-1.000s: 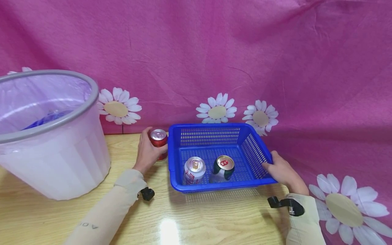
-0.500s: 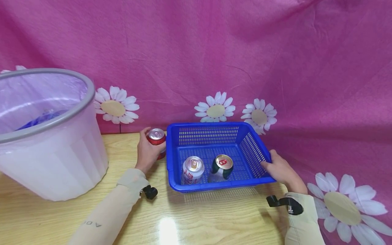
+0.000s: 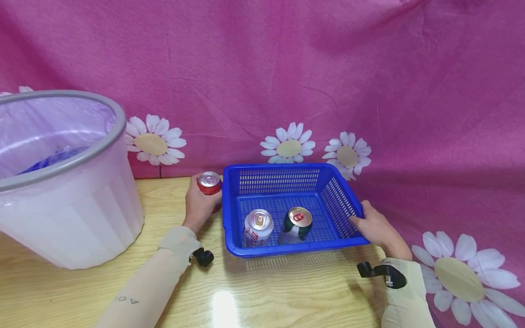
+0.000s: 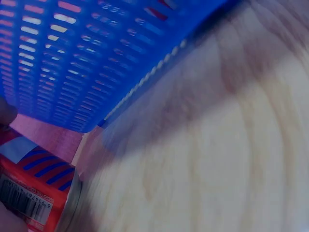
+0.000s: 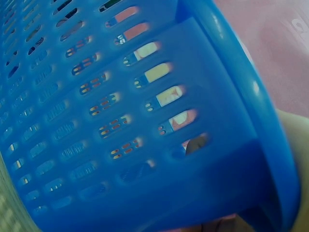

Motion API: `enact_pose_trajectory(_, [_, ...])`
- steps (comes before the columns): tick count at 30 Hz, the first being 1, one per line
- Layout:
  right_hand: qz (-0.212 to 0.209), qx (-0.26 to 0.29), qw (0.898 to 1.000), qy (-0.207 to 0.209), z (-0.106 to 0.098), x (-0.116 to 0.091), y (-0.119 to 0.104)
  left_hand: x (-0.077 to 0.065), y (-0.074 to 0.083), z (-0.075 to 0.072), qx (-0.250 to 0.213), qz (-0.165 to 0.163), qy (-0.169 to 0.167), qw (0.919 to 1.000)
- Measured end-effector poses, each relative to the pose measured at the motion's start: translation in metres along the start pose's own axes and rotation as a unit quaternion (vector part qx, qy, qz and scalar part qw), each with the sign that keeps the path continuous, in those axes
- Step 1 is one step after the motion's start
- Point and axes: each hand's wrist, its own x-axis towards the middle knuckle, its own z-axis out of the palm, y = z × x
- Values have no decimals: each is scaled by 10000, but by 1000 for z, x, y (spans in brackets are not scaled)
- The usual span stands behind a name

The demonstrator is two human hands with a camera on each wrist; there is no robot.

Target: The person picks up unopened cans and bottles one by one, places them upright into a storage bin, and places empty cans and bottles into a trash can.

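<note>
My left hand [image 3: 199,203] grips a red can [image 3: 209,183] that stands upright just left of a blue plastic basket [image 3: 279,166]. In the left wrist view the can [image 4: 36,181] shows a barcode and blue stripes, with parts of the thumb and a finger at the frame's edge. My right hand [image 3: 378,228] holds the basket's right rim, thumb on the inner side. Inside the basket stand a white cola can [image 3: 259,226] and, to its right, a dark green can [image 3: 297,223] with a gold top. The right wrist view is filled by the basket's slotted wall [image 5: 111,111].
A large white bin [image 3: 74,205] with a grey rim and a clear liner stands at the left, something blue inside. The wooden table [image 3: 262,291] runs up to a pink flowered cloth [image 3: 229,82] behind and at the right.
The view has shifted slightly, so the scene sits a little further left. Both hands keep their holds, and the cans stay where they were.
</note>
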Motion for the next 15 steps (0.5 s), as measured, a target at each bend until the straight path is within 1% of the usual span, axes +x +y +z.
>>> enact_pose_trajectory(6, [73,-8,10000,-68,0,-1,-2,2,-4,2,-417,-24,-61,9991])
enact_pose_trajectory(15, [86,8,9999,-92,-1,-2,-2,3,-7,3,-576,33,-90,9983])
